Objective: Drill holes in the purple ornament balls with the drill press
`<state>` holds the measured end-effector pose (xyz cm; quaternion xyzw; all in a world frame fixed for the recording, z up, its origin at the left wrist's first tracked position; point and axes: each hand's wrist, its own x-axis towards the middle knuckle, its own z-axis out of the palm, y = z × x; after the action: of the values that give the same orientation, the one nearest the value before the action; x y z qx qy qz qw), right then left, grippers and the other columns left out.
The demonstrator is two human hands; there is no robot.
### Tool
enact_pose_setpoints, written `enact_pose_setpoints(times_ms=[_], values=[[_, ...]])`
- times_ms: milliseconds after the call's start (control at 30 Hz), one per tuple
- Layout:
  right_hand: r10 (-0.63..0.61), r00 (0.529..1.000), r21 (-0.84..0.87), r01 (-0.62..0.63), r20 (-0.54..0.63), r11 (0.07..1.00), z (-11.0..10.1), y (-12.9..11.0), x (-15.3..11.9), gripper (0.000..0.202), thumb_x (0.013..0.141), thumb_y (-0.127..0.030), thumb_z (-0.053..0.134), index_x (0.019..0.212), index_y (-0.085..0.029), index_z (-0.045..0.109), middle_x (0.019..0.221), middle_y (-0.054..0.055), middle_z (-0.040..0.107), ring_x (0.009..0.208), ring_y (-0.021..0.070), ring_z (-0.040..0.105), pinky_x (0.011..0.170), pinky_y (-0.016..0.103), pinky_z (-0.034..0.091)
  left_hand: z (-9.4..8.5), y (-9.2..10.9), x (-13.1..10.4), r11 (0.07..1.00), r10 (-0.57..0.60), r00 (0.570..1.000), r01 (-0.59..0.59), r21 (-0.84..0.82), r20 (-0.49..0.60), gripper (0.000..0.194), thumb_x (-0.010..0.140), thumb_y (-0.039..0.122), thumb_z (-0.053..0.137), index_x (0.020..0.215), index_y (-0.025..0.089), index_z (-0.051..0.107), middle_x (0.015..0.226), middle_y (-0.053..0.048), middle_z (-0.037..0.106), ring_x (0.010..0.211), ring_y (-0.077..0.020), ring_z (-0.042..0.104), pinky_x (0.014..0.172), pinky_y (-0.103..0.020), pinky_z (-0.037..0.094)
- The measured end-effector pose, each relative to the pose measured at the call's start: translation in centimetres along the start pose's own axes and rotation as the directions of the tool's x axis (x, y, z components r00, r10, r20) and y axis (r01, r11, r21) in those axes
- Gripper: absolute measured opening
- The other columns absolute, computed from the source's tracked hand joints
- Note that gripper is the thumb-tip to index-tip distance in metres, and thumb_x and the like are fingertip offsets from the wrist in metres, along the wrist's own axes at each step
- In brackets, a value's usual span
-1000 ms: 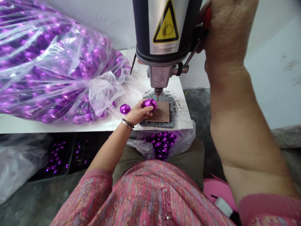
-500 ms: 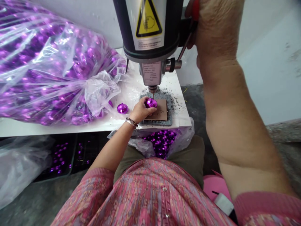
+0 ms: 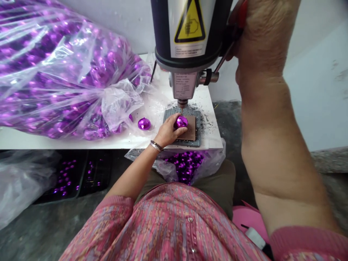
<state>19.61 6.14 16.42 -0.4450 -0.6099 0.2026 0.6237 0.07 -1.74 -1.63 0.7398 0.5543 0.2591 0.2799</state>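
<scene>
The purple ball (image 3: pixel 182 122) is grasped between the thumb and fingers of the left hand (image 3: pixel 169 131), above the brown board (image 3: pixel 191 132) on the grey base plate (image 3: pixel 198 135), near the front right corner of the white table (image 3: pixel 127 143). The drill bit (image 3: pixel 182 111) is positioned directly over the ball; whether contact is made cannot be told. The right hand (image 3: pixel 268 32) appears clenched around the red grip (image 3: pixel 243 14) of the drill press (image 3: pixel 190 45), its fingertips mostly hidden. A second purple ball (image 3: pixel 144 124) is placed left of the base plate, near the front edge.

For good results, the ball should be centred beneath the bit and pressed firmly against the board so that rolling is prevented. Fingertips should be kept low on its sides, and feed pressure should be applied gently, as the shell may crack.
</scene>
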Motion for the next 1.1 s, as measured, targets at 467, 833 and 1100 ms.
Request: enact_pose_setpoints(times_ms=[467,833,1100], values=[[-0.171,0.982,-0.279,0.141,-0.084,0.950,-1.0,-3.3,-5.7,0.037,0.098,-0.034,0.045,0.069,-0.019,0.027,0.066,-0.002,0.037,0.064,0.0058,0.034,0.075,0.027,0.031,-0.1,1.8,0.1,0.978,-0.208,0.978,0.208,0.020,0.000,0.060,0.082,0.037,0.077,0.137,0.020,0.059,0.128,-0.010,0.072,0.115,-0.0279,0.067,0.098,-0.036,0.051],[-0.153,0.985,-0.561,0.084,-0.076,0.824,-1.3,-2.8,-11.5,0.049,0.096,-0.062,0.028,0.075,-0.018,0.033,0.068,-0.001,0.035,0.065,0.0061,0.027,0.070,0.029,0.025,0.1,1.6,0.3,0.985,-0.172,0.985,0.172,0.029,0.021,0.046,0.084,0.039,0.074,0.125,0.023,0.063,0.118,-0.007,0.073,0.107,-0.0264,0.068,0.093,-0.034,0.051],[-0.353,0.921,-0.528,0.220,-0.165,0.820,-0.5,0.6,-13.4,0.043,0.101,-0.046,0.036,0.084,-0.015,0.060,0.076,0.000,0.055,0.072,0.0043,0.048,0.072,0.025,0.036,0.1,1.5,0.2,0.987,-0.158,0.987,0.158,0.013,0.025,0.043,0.084,0.038,0.074,0.123,0.022,0.064,0.117,-0.007,0.073,0.106,-0.0257,0.068,0.092,-0.033,0.051]])
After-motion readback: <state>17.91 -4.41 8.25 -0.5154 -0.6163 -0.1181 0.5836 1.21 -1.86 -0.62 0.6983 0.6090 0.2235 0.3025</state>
